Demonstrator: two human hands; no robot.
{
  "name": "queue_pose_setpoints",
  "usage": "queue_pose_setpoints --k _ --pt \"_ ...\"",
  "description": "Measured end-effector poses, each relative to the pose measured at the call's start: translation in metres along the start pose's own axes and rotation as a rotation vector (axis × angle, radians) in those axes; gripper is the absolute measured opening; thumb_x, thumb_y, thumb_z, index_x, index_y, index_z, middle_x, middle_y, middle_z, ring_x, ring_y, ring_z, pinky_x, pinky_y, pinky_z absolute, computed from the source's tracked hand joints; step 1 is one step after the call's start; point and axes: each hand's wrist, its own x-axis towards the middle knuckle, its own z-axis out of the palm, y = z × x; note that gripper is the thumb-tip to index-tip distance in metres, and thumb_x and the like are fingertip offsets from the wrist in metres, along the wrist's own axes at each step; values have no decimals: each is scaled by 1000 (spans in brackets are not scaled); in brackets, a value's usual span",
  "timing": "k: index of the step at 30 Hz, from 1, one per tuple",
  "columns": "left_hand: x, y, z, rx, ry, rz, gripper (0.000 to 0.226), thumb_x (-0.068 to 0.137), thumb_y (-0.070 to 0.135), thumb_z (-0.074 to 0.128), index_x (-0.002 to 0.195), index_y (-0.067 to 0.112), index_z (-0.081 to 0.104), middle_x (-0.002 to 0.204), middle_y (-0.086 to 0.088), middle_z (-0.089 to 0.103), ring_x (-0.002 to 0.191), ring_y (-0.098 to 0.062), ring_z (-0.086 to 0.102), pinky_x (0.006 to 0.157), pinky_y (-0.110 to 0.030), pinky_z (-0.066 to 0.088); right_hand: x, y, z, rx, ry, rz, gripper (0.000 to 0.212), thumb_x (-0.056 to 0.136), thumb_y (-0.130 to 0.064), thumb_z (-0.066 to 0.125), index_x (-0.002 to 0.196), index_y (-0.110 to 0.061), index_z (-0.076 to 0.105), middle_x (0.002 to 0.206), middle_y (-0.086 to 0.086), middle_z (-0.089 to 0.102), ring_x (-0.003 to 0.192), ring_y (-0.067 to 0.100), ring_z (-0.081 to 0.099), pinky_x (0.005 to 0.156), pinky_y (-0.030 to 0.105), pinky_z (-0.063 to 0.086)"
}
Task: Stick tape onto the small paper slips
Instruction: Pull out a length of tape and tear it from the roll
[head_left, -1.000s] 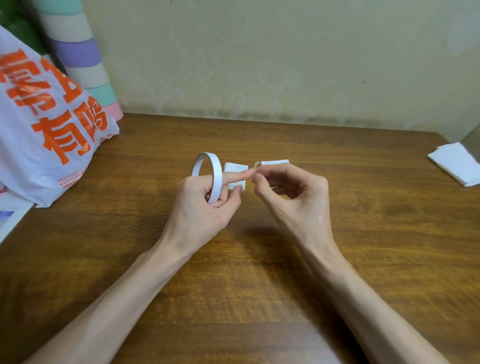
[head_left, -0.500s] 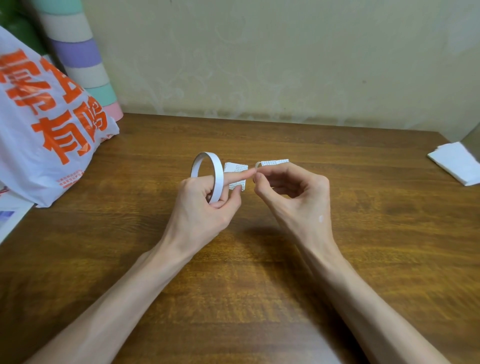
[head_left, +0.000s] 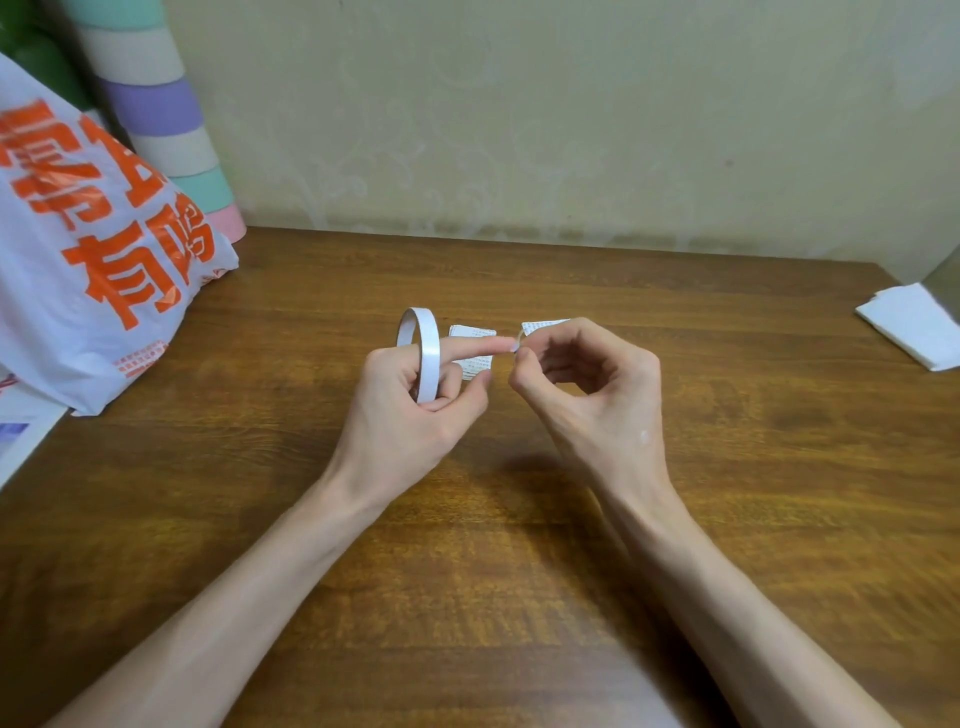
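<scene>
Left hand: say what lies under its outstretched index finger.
A stack of small printed paper slips on the table. The finger covers its middle; only far and near edges show.

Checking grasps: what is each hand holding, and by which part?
Left hand grips the tape roll by its lower band. Right hand pinches a whitish bit, too small to identify.
</scene>
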Motion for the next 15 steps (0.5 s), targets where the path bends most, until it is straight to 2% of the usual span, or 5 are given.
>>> queue_pose_setpoints --k 3,5,7,11,15 --pt "2 -1 -1 -82 22 -38 26 96 -1 70 112 17 79 53 -1 22 50 -12 20 53 -16 29 1 -1 0 16 18 24 11 82 -2 74 77 -11 70 74 3 71 66 11 63 69 25 54" --pt "3 -1 -2 -91 40 -46 25 96 -3 69 112 13 79 52 0 23 48 -10 21 57 -8 35 2 0 -1 28 20 40 11 84 -1 75 78 -10 71 76 3 73 68 16 65 70 28 56" --pt "3 0 -2 -79 43 -45 26 96 -4 69 114 12 78 52 2 24 48 -8 21 58 -6 35 2 -1 -1 37 9 35 9 86 -3 76 82 -10 74 79 2 75 73 21 70 72 31 58" --pt "1 0 -2 -30 -1 -32 31 97 1 69 118 21 78 55 -7 22 51 -14 21 53 -23 27 0 -2 1 41 1 34 5 89 -6 79 91 -11 78 84 0 77 76 18 72 73 25 57" --pt "0 0 -1 7 2 -24 33 97 3 69 119 25 79 56 -9 24 51 -15 22 53 -25 28 2 2 0 13 18 36 7 89 -6 78 91 -12 79 82 -3 77 75 14 72 73 24 56"
